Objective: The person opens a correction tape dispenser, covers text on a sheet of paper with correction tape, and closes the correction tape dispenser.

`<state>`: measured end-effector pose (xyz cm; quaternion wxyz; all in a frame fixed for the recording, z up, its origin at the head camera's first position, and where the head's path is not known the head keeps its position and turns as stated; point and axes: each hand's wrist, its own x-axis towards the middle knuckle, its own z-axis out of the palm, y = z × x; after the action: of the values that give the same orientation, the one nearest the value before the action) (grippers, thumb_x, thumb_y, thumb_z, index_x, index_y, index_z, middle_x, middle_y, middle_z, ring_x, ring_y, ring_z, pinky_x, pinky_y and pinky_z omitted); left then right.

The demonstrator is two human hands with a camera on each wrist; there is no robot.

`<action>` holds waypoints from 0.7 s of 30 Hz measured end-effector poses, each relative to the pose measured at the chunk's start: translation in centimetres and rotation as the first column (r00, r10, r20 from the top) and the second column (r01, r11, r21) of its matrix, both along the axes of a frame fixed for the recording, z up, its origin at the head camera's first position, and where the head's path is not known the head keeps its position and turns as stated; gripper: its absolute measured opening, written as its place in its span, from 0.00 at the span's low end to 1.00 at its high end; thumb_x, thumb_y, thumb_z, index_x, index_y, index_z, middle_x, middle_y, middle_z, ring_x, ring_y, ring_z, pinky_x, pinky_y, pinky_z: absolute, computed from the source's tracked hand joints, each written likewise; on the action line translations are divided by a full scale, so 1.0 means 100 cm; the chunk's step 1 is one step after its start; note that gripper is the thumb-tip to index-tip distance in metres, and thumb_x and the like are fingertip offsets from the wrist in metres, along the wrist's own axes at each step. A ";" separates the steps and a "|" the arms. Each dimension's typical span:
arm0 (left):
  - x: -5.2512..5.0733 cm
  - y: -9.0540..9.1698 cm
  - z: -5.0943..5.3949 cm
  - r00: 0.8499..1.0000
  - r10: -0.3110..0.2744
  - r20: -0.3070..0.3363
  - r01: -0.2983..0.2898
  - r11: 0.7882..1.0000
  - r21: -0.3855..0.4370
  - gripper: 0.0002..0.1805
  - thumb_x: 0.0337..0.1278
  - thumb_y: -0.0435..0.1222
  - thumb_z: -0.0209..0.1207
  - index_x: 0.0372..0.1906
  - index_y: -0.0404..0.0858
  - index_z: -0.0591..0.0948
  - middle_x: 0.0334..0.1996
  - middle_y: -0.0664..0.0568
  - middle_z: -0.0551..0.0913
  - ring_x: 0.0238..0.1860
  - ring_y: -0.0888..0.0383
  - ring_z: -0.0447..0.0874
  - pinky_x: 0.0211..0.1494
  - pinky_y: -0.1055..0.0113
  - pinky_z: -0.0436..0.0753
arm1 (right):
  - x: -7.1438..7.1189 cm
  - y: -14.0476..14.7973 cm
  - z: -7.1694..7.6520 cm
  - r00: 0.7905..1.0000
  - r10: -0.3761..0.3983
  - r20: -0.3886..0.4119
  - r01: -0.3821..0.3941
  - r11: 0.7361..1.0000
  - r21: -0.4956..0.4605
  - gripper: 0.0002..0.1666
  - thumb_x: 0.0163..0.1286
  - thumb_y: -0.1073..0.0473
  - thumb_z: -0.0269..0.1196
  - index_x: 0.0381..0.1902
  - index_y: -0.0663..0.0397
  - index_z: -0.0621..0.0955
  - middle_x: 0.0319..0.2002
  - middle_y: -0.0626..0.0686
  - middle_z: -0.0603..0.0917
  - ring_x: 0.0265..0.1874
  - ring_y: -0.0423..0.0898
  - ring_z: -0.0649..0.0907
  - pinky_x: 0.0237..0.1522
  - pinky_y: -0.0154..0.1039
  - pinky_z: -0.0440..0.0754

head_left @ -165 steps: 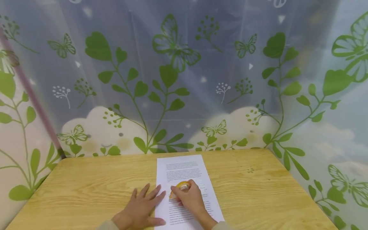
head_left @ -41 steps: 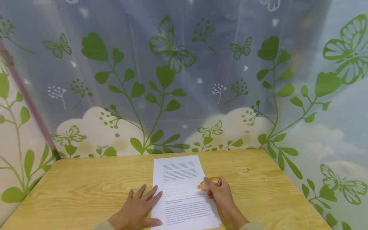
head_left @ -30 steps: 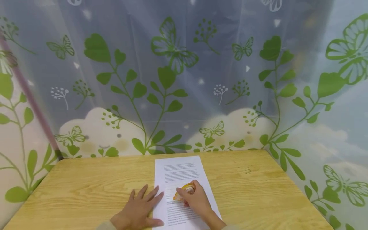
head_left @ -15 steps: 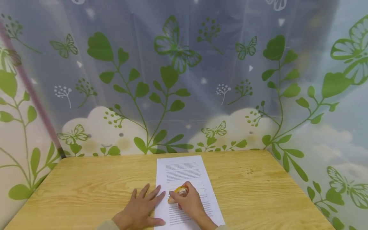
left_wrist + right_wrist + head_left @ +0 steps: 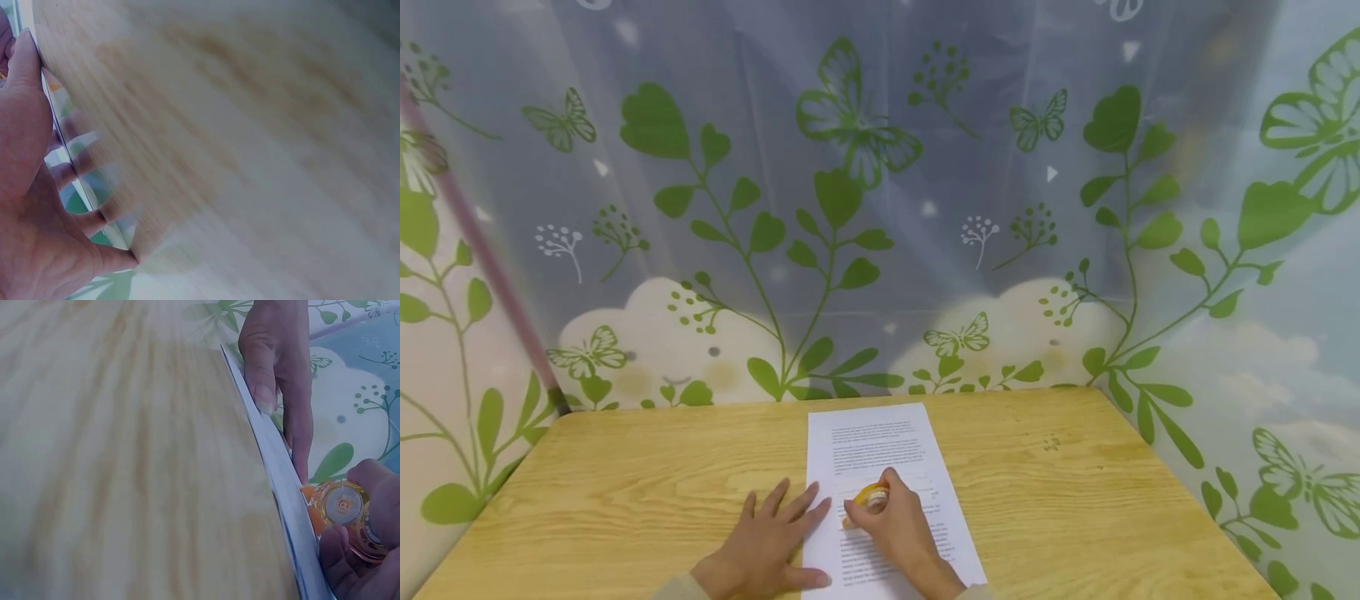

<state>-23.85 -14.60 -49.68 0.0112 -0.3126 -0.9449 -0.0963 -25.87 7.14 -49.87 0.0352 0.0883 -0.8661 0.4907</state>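
Note:
A printed sheet of paper (image 5: 865, 423) lies lengthwise on the table, with a paler band among its lines of text near mid-page. My left hand (image 5: 763, 542) rests flat with spread fingers, its fingertips and thumb on the sheet's left edge. Over the text, my right hand (image 5: 901, 527) pinches an orange, see-through correction tape (image 5: 872, 498) between thumb and fingers. Its tip points down-left at the page, near the left ends of the lines. Round reels show inside the correction tape (image 5: 342, 503) in the right wrist view; its tip is at the paper, though exact contact is unclear.
The wood-grain table (image 5: 647, 475) extends on both sides of the paper. Behind it hangs a curtain (image 5: 880, 250) printed with green leaves, butterflies and clouds, which also closes in the left and right sides.
My right hand has brought the correction tape from the sheet's right edge leftward to the left part of the text, with a slight shift lately. My left hand stays on the paper's edge.

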 end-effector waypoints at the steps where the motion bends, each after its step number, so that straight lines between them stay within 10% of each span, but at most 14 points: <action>1: 0.001 0.001 0.002 1.000 0.002 0.011 -0.002 1.000 -0.003 0.49 0.50 0.72 0.46 0.71 0.44 0.64 0.71 0.43 0.60 0.66 0.28 0.54 0.52 0.22 0.56 | 0.000 0.002 0.000 1.000 -0.001 0.001 0.001 1.000 0.001 0.24 0.58 0.47 0.70 0.35 0.54 0.69 0.22 0.44 0.78 0.17 0.38 0.76 0.19 0.32 0.74; 21: 0.003 0.003 0.007 0.999 0.013 0.032 -0.013 1.000 0.001 0.50 0.49 0.72 0.47 0.71 0.43 0.65 0.71 0.43 0.60 0.66 0.29 0.54 0.53 0.23 0.55 | -0.007 0.051 0.001 0.997 0.042 0.067 -0.037 0.997 -0.073 0.24 0.61 0.50 0.68 0.33 0.58 0.65 0.15 0.47 0.79 0.11 0.37 0.66 0.15 0.28 0.63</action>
<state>-23.58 -14.29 -49.00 -0.0028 -0.3048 -0.9470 -0.1019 -26.60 12.23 -49.78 -0.0010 0.0875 -0.8467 0.5249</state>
